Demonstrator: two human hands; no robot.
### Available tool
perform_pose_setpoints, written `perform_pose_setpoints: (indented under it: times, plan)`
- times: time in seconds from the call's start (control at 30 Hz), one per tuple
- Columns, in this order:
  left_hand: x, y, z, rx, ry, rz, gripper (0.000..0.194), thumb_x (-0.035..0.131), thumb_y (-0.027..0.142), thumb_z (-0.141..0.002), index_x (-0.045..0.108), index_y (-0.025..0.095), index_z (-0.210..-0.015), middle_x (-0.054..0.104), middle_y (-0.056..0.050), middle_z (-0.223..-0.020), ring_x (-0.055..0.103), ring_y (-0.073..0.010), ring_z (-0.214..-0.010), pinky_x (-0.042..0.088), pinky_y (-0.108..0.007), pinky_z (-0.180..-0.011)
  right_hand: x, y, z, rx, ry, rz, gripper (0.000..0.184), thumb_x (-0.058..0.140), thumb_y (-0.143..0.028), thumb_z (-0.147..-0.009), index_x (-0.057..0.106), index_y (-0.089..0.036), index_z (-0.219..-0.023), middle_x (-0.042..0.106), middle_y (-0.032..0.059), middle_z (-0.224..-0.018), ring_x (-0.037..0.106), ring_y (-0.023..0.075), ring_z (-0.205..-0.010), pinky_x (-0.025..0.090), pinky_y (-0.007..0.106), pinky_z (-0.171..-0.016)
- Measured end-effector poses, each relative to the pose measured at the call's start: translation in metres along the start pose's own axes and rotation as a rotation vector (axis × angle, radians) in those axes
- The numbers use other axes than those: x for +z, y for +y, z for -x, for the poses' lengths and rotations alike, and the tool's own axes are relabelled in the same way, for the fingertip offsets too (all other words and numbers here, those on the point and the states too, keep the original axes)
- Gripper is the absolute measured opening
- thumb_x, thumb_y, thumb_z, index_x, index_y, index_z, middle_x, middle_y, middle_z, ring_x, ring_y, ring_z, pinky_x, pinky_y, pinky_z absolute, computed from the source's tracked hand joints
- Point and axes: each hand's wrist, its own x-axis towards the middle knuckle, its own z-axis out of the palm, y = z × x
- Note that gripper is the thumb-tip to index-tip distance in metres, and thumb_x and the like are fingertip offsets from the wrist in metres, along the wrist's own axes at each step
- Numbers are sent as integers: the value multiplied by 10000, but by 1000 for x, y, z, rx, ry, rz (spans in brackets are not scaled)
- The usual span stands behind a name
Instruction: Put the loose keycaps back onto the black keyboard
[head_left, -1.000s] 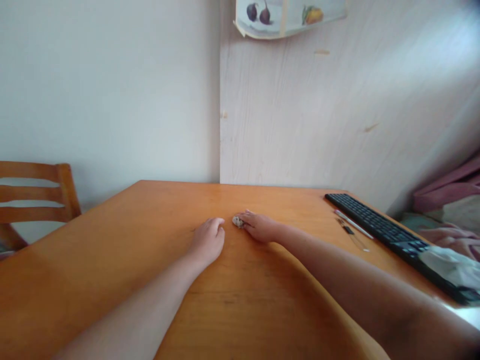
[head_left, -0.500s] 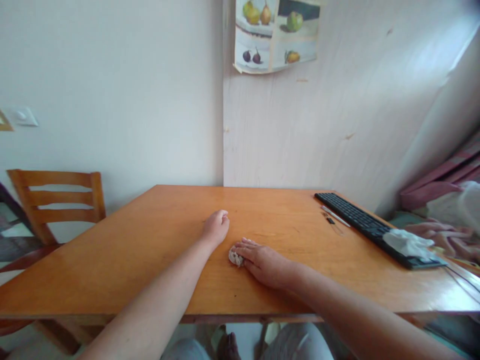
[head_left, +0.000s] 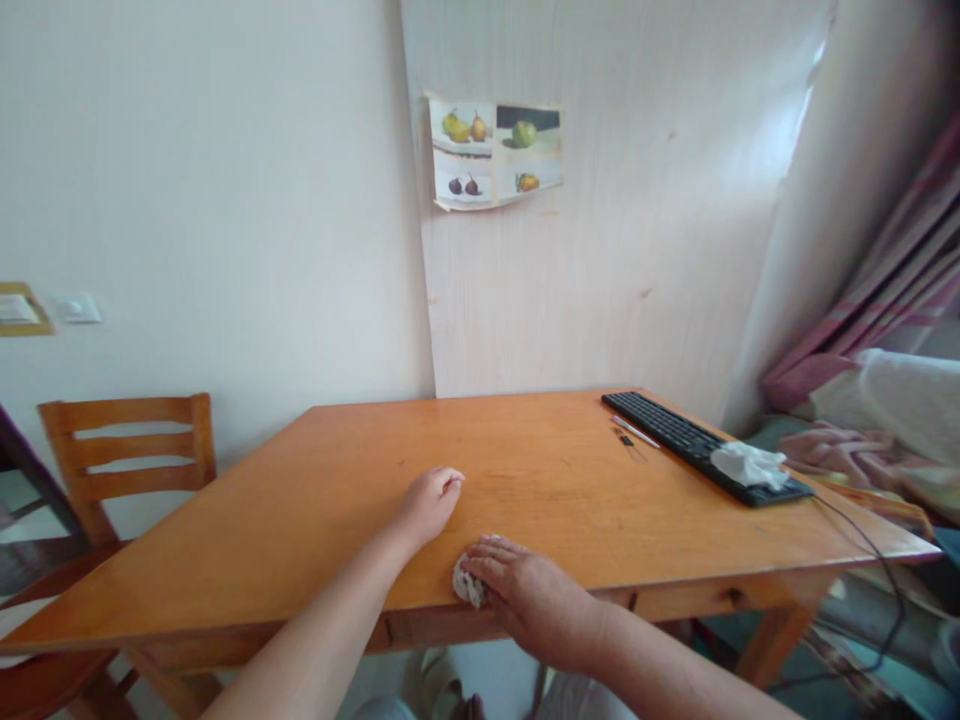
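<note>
My right hand (head_left: 529,590) lies at the near edge of the orange wooden table (head_left: 300,520), its fingers pressed down on a small crumpled greyish wad (head_left: 466,586) that shows under the fingertips. My left hand (head_left: 431,500) rests on the tabletop a little farther in, fingers loosely curled with nothing visible in them. The two hands are a short distance apart.
A black keyboard (head_left: 690,440) lies along the table's right side with a crumpled white tissue (head_left: 746,465) on its near end and a pen (head_left: 636,431) beside it. A wooden chair (head_left: 127,450) stands at the left. Bedding (head_left: 870,420) is piled at the right. A fruit picture (head_left: 495,152) hangs on the wall.
My right hand has dragged the wad toward me, from the middle of the table to its near edge. The view has pulled back and tilted up; my left hand stays on the table.
</note>
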Motion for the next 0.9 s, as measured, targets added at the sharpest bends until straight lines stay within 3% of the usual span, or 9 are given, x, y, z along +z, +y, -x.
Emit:
perform_pose_setpoints:
  times: [0.13,0.2,0.27,0.37,0.47,0.53,0.73,0.9]
  plan:
    - [-1,26,29,-6,8,139,292,430,321,-911,686,194,-972,732,-41,-1015,657,-162,-968,478,-254,-863,6,-8,14,13,64,-30,454,474,-100,-833,578,-198,-1264,619,85,-1267,514,204,-1209,321,356,-1103]
    - [-4,40,43,-37,41,291,292,464,351,-899,691,188,-983,732,-48,-1017,657,-175,-975,479,-271,-876,8,-11,20,27,116,-146,392,457,-132,-869,601,-200,-1227,641,89,-1216,547,213,-1148,363,370,-1057]
    - [-8,55,57,-81,76,446,290,513,375,-878,697,178,-985,731,-59,-1016,654,-188,-979,473,-293,-898,9,-12,24,90,188,-400,309,444,-192,-908,637,-199,-1149,673,79,-1102,592,210,-1038,430,358,-964]
    - [-13,76,75,-163,128,629,299,568,404,-851,698,166,-979,729,-75,-1013,651,-197,-989,461,-317,-923,10,-15,29,214,340,-980,250,484,-271,-911,656,-200,-1078,684,54,-979,623,194,-922,470,334,-872]
    - [-12,92,92,-266,201,847,337,612,429,-817,697,146,-979,727,-97,-980,651,-203,-977,463,-337,-923,7,-19,32,254,465,-1486,294,543,-282,-873,629,-210,-1145,684,58,-1042,635,198,-939,479,343,-875]
    - [-9,101,101,-326,216,977,370,640,450,-790,700,137,-977,723,-108,-969,652,-203,-954,475,-342,-903,5,-21,35,263,492,-1667,318,561,-290,-867,616,-207,-1169,682,67,-1084,641,200,-949,487,344,-872]
    - [-2,122,122,-339,75,1099,388,628,485,-800,699,157,-994,706,-100,-1058,642,-213,-946,501,-316,-815,3,-23,41,260,495,-1832,242,548,-258,-896,624,-183,-1114,699,60,-1043,656,175,-888,490,326,-865]
    - [0,127,125,-291,80,1000,390,647,435,-795,685,148,-1057,712,-83,-1001,631,-205,-910,486,-306,-819,8,-23,39,285,504,-1835,213,565,-270,-885,628,-191,-1073,696,46,-995,648,161,-825,496,309,-822]
